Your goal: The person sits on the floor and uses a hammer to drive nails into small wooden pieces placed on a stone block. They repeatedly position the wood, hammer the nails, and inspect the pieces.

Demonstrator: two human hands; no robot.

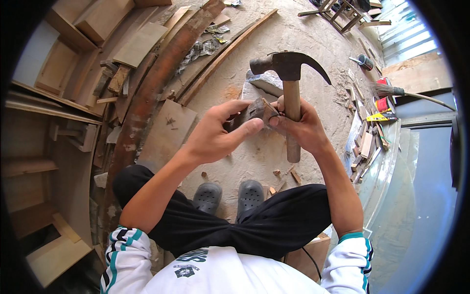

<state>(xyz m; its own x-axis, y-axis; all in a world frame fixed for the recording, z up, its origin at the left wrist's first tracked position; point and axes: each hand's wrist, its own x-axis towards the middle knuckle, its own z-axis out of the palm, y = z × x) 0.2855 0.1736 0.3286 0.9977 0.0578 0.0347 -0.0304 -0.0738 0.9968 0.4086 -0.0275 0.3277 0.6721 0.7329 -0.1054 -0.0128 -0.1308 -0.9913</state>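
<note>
Head view shows us both hands raised together over the concrete floor [254,152], in front of the knees. Our left hand [215,137] comes in from the lower left, forearm slanting up and to the right, wrist bent slightly inward. Its grip is closed on a small dark wood block [252,111]: the thumb lies along the near side of the block and the index finger curls over the top, so the block is pinched between them.

Our right hand [303,128] meets it from the other side, forearm rising almost straight from the lower right. Its grip is wrapped shut around the wooden handle of a claw hammer [291,88], taken high up near the head; the fingertips also touch the right end of the wood block, so both hands share that piece. The hammer stands nearly upright, its rusty head above the grip with the claw curving to the right and the striking face pointing left, while the handle's free end hangs below the grip.

Just behind the grips lies a grey stone [262,83] on the floor. Below them we see two dark clogs [230,195] and small wood chips [286,175] scattered nearby. Left of the left hand a flat board [166,132] rests on the floor, and a long curved plank [156,83] runs beyond it.
</note>
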